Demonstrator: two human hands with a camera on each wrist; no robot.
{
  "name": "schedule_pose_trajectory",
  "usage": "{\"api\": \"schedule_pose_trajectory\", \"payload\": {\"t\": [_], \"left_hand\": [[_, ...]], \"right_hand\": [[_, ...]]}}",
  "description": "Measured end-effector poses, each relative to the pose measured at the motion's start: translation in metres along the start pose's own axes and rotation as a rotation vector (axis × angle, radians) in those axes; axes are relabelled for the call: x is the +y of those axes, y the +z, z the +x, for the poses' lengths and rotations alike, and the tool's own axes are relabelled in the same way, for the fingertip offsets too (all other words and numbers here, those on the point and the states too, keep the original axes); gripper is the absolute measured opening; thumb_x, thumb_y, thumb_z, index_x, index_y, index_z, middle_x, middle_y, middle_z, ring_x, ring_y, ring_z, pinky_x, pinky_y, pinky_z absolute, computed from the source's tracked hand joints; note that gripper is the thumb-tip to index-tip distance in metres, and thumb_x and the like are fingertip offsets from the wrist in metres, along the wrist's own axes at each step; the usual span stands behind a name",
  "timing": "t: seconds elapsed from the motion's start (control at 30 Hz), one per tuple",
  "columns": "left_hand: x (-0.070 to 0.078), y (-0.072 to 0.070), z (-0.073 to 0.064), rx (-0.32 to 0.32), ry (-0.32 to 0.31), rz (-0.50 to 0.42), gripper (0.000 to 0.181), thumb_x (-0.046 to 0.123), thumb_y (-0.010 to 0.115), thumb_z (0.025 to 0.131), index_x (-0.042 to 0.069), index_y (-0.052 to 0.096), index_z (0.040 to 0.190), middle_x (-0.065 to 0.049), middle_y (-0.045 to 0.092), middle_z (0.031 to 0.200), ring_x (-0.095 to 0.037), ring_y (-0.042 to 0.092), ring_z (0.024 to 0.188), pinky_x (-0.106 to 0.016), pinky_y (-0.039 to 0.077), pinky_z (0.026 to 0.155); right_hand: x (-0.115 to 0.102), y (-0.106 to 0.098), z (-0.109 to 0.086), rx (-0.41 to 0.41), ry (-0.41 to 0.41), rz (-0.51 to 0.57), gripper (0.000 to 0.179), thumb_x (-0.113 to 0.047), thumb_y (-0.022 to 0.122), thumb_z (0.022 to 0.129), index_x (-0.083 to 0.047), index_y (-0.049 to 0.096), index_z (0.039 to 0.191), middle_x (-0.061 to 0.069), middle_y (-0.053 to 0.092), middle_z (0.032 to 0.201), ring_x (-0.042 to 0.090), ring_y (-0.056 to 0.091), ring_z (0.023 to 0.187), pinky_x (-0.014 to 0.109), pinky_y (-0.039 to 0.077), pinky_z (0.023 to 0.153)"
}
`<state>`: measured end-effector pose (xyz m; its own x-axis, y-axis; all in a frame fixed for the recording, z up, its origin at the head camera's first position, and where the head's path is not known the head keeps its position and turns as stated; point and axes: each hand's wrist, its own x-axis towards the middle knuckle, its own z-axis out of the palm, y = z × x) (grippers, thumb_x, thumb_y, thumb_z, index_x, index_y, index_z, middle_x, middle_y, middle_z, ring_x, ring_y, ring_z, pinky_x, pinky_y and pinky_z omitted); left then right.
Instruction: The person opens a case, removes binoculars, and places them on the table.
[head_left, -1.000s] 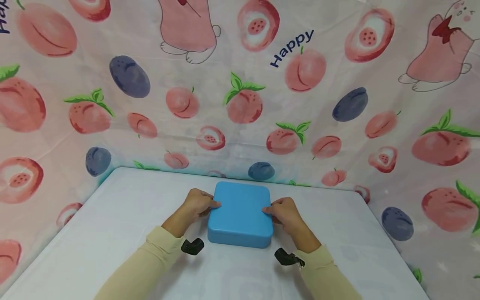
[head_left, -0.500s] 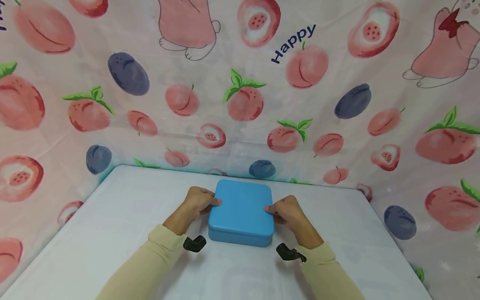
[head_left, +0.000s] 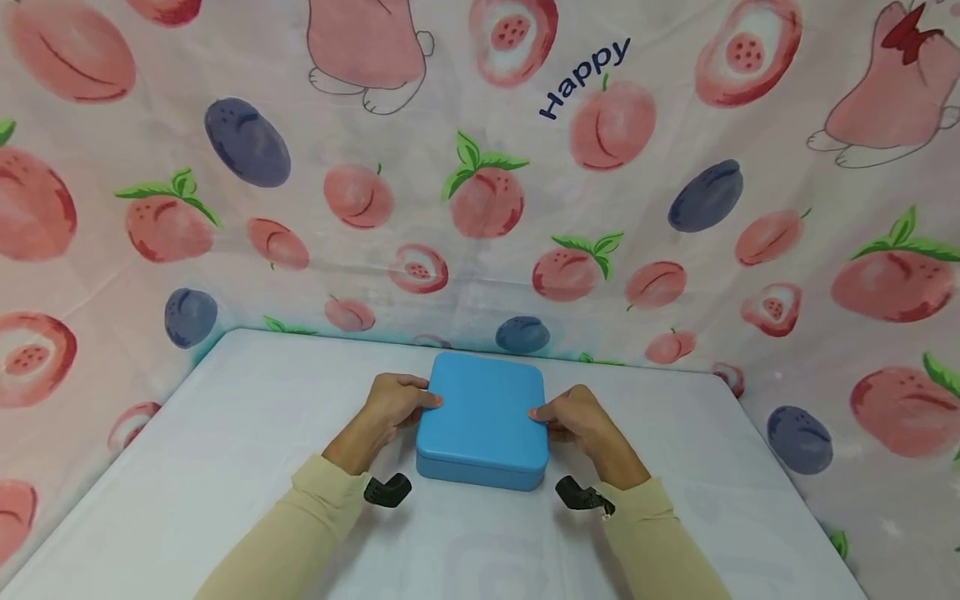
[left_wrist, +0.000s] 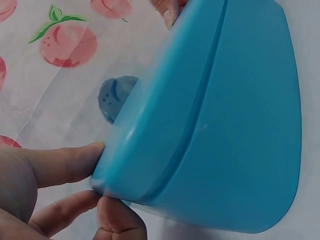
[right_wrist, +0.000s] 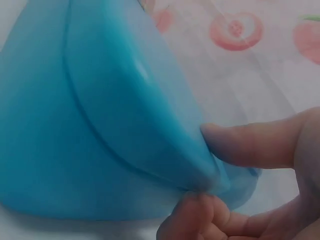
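A blue box with rounded corners stands on the table, its smooth lid [head_left: 483,408] on top. On the left side, my left hand [head_left: 392,402] pinches the lid's edge, thumb on top and fingers curled below. My right hand [head_left: 579,421] does the same on the opposite side. The left wrist view shows the seam between the lid and the box body [left_wrist: 245,125], with the left thumb [left_wrist: 67,164] against the lid's upper rim. In the right wrist view, the right thumb [right_wrist: 255,142] presses the lid and a fingertip sits near the seam. The box's inside is hidden.
A white cloth covers the table [head_left: 262,417]. Behind and beside it hangs a fabric backdrop [head_left: 420,200] printed with peaches, plums and rabbits. Black wrist mounts [head_left: 387,490] sit just below both hands, near the box's front corners.
The head view has shifted slightly. Both hands keep the same hold on the lid, and the box stays in about the same place.
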<state>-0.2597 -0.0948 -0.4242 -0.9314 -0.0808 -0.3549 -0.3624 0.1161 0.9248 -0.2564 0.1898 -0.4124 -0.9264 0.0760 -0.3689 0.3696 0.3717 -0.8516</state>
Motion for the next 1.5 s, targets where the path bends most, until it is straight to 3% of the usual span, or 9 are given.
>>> {"api": "schedule_pose_trajectory", "payload": {"t": [0.2,0.33,0.47,0.63,0.77,1.03,1.5], "left_hand": [[0.003,-0.001,-0.002,-0.011,0.016,-0.013,0.039,0.006,0.085,0.083,0.001,0.073,0.119,-0.01,0.068,0.104,-0.017,0.057,0.076,-0.026,0.053,0.067],[0.009,-0.003,-0.002,-0.016,0.029,-0.01,0.038,0.007,0.085,0.083,0.002,0.073,0.119,-0.012,0.067,0.109,-0.018,0.059,0.078,-0.028,0.055,0.07],[0.018,-0.004,-0.004,-0.024,0.071,-0.023,0.04,0.009,0.083,0.087,0.002,0.071,0.124,-0.017,0.07,0.116,-0.017,0.066,0.079,-0.028,0.06,0.072],[0.021,-0.008,-0.006,-0.055,0.092,-0.03,0.045,0.012,0.079,0.092,0.001,0.066,0.134,-0.021,0.072,0.125,-0.015,0.073,0.081,-0.035,0.065,0.081],[0.022,-0.013,-0.007,-0.082,0.124,-0.058,0.049,0.015,0.078,0.094,0.001,0.064,0.139,-0.021,0.073,0.126,-0.015,0.076,0.085,-0.041,0.064,0.091],[0.021,-0.03,-0.016,-0.142,0.159,-0.071,0.054,0.017,0.078,0.095,0.003,0.061,0.145,-0.019,0.074,0.127,-0.015,0.077,0.092,-0.039,0.064,0.091],[0.023,-0.08,-0.026,-0.141,0.192,0.028,0.054,0.016,0.078,0.095,-0.005,0.061,0.141,-0.009,0.079,0.111,-0.011,0.076,0.085,-0.033,0.066,0.084]], "right_hand": [[-0.002,-0.007,0.004,-0.055,-0.016,-0.034,0.026,-0.011,0.083,0.086,0.003,0.062,0.093,0.006,0.062,0.075,0.016,0.06,0.064,0.029,0.056,0.062],[-0.01,-0.013,0.004,-0.059,-0.056,-0.038,0.024,-0.009,0.081,0.087,-0.002,0.059,0.081,0.003,0.058,0.067,0.016,0.058,0.063,0.028,0.055,0.061],[-0.015,-0.014,0.002,-0.029,-0.092,0.007,0.024,-0.01,0.08,0.09,0.004,0.062,0.099,0.006,0.062,0.079,0.016,0.061,0.069,0.027,0.056,0.064],[-0.007,-0.007,-0.005,0.023,-0.126,0.119,0.05,-0.012,0.08,0.092,0.005,0.058,0.133,0.013,0.071,0.101,0.016,0.07,0.078,0.03,0.062,0.073],[-0.004,-0.003,-0.012,0.073,-0.203,0.223,0.059,-0.011,0.08,0.092,-0.002,0.056,0.145,0.01,0.072,0.098,0.013,0.072,0.078,0.03,0.063,0.073],[-0.009,0.001,-0.026,0.069,-0.263,0.313,0.061,-0.007,0.078,0.093,-0.004,0.056,0.149,0.002,0.067,0.092,0.009,0.07,0.077,0.025,0.063,0.072],[-0.028,0.035,-0.039,-0.045,-0.279,0.347,0.058,-0.002,0.075,0.094,0.0,0.055,0.149,0.004,0.064,0.092,0.009,0.071,0.075,0.026,0.063,0.072]]}}
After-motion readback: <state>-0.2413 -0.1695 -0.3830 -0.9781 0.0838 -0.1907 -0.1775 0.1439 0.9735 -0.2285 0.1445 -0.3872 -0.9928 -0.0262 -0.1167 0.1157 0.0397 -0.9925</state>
